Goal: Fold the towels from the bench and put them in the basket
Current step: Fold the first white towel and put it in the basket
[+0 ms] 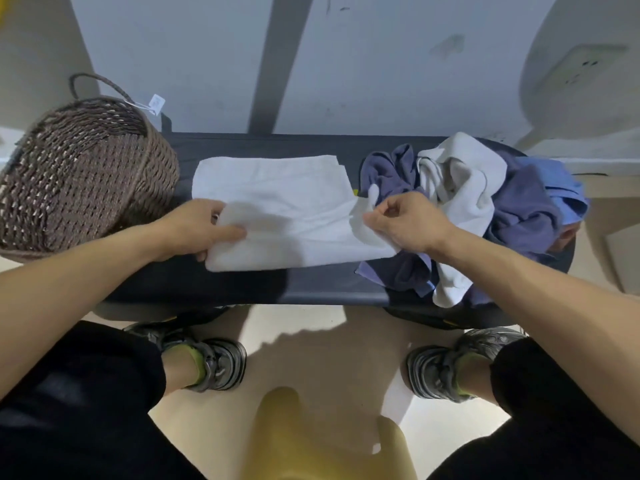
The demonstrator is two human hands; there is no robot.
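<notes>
A white towel (277,199) lies spread on the dark bench (311,285), partly folded over itself. My left hand (194,230) grips its near left corner, thumb on top and fingers underneath. My right hand (398,220) pinches the near right corner, which is lifted a little. A brown woven basket (79,171) with a handle stands tilted at the bench's left end. A pile of unfolded towels (485,209), purple, blue and white, is heaped on the right end, just beyond my right hand.
The bench stands against a pale wall (207,46). My legs and shoes (214,365) are on the floor in front of it. A yellow stool (311,438) sits between my knees.
</notes>
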